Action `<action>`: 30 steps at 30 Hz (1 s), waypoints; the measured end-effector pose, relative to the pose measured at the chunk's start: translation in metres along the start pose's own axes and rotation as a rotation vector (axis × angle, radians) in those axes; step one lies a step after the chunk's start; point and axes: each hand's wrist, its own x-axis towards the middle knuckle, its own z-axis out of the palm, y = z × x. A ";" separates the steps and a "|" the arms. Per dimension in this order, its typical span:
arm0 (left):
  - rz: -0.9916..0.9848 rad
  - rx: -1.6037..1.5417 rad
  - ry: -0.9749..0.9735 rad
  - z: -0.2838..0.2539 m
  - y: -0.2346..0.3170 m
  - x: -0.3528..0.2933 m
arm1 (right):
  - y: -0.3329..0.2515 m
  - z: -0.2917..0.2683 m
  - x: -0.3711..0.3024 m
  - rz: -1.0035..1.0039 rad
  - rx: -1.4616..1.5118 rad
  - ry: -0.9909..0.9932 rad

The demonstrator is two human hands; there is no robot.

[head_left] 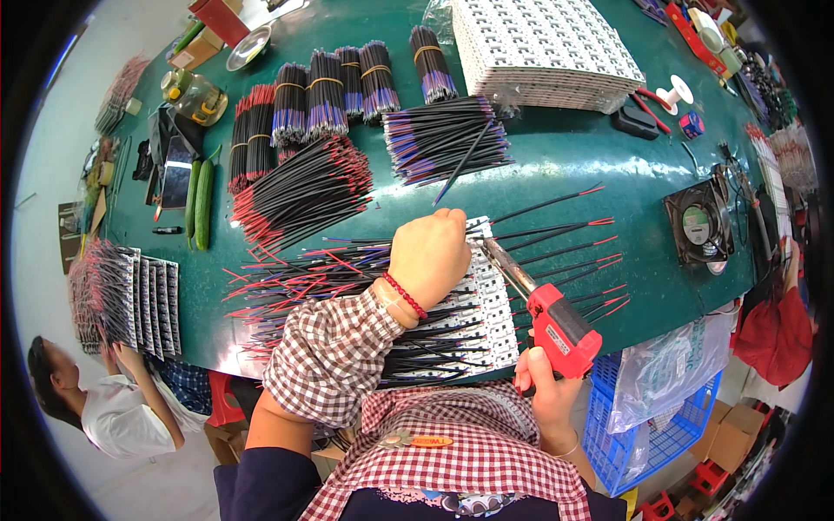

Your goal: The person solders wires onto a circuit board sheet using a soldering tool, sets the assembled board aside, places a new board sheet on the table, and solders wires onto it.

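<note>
My right hand (549, 382) grips a red and black soldering gun (560, 330), its metal tip at the upper part of a white circuit board panel (491, 304). My left hand (430, 256) is closed over that panel's upper left edge, close to the tip. Its fingertips are hidden, so what they pinch does not show. Black wires (295, 291) with red and blue ends fan out left of the panel, partly beneath my left forearm. More black wires with red ends (599, 222) stick out on the right.
Beyond my hands lie loose piles of red-ended wires (304, 187) and blue-ended wires (447, 139), plus banded bundles (326, 91). A tall stack of white panels (547, 52) stands behind. A fan (698, 221) is at right, cucumbers (203, 204) at left. Another person (122, 399) sits far left.
</note>
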 end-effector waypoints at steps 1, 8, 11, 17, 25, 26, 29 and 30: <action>0.006 0.000 0.001 0.000 0.000 0.000 | 0.001 0.000 0.000 -0.008 0.005 -0.003; 0.001 -0.006 -0.002 0.000 0.000 -0.001 | 0.001 -0.002 -0.001 0.005 0.009 -0.015; 0.000 -0.009 0.005 0.001 -0.001 -0.002 | 0.002 -0.002 0.000 -0.002 0.000 -0.018; 0.047 -0.045 -0.006 -0.004 -0.001 -0.003 | 0.004 -0.005 -0.002 0.023 0.017 -0.025; 0.073 -0.053 -0.007 -0.005 -0.001 -0.004 | 0.006 -0.004 -0.003 -0.006 -0.008 -0.033; 0.072 -0.053 -0.007 -0.005 -0.002 -0.004 | 0.005 -0.003 -0.003 -0.006 -0.008 -0.034; 0.079 -0.055 -0.024 -0.005 -0.002 -0.003 | 0.004 0.000 -0.004 0.045 -0.048 0.025; 0.095 -0.025 -0.007 -0.004 0.000 -0.004 | 0.006 -0.002 -0.005 0.034 -0.052 0.018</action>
